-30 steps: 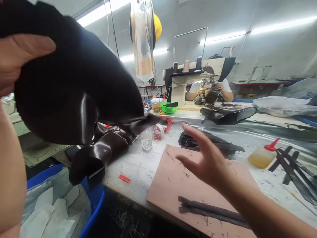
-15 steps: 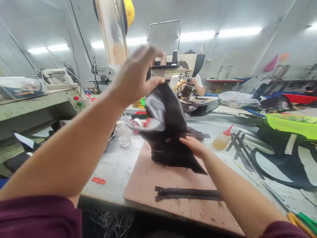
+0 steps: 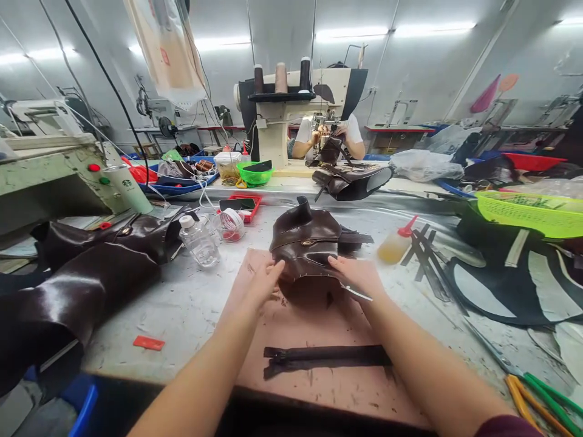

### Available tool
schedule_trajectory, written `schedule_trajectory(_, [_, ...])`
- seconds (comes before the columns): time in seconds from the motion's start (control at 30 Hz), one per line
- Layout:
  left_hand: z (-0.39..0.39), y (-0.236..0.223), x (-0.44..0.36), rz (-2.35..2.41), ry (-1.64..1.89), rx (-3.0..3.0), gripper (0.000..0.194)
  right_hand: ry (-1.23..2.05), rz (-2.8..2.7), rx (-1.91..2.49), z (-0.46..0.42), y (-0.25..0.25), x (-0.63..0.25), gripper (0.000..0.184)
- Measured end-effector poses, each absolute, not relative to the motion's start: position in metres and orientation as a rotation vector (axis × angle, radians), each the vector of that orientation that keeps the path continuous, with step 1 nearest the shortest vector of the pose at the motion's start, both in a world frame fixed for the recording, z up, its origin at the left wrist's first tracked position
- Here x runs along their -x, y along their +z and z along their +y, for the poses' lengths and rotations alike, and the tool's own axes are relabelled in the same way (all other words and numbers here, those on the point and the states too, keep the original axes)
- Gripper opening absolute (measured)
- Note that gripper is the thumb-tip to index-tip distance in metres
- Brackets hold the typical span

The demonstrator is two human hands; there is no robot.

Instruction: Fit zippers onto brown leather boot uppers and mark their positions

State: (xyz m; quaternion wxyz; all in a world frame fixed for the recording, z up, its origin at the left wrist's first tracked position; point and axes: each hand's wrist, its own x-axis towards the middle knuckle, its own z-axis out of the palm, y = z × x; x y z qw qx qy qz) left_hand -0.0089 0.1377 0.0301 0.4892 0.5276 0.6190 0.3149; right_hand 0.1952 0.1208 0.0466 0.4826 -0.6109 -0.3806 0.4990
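A dark brown leather boot upper (image 3: 314, 233) with a small metal buckle stands over the pink board (image 3: 300, 328). My left hand (image 3: 266, 280) pinches its near left edge between thumb and fingers. At the near right edge my right hand (image 3: 353, 274) is closed on the same upper, the thumb on top and the other fingers mostly hidden. Nearer to me a dark zipper (image 3: 323, 357) lies across the board. Behind the upper, dark strips (image 3: 357, 238) rest on the table.
Left are more brown leather pieces (image 3: 82, 279), a clear bottle (image 3: 200, 246) and a tape roll (image 3: 231, 224). Right are a glue bottle (image 3: 395, 244), dark strips (image 3: 428, 261), black cut pieces (image 3: 501, 285) and scissors (image 3: 523, 388). A person sews at a machine (image 3: 282, 127) ahead.
My left hand has come down from its raised position to the upper's near left edge. The upper has been turned and lowered, so its buckled side now faces up.
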Motion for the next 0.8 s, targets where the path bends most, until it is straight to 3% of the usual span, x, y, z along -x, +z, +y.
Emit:
schedule_trajectory(0.37, [0.121, 0.043, -0.016, 1.125, 0.972, -0.518, 0.025, 1.171, -0.743, 1.325, 0.116, 0.059, -0.191, 0.016])
schedule_trajectory(0.5, [0.115, 0.041, -0.025, 1.056, 1.049, -0.519, 0.026, 1.185, -0.694, 1.260, 0.123, 0.044, -0.189, 0.021])
schedule_trajectory(0.7, [0.131, 0.020, 0.001, 1.099, 1.112, -0.797, 0.051, 1.266, -0.759, 1.217, 0.127, 0.036, -0.202, 0.016])
schedule_trajectory(0.8, [0.146, 0.008, 0.017, 1.163, 1.084, -0.956, 0.045, 1.339, -0.808, 1.238, 0.134, 0.033, -0.209, 0.017])
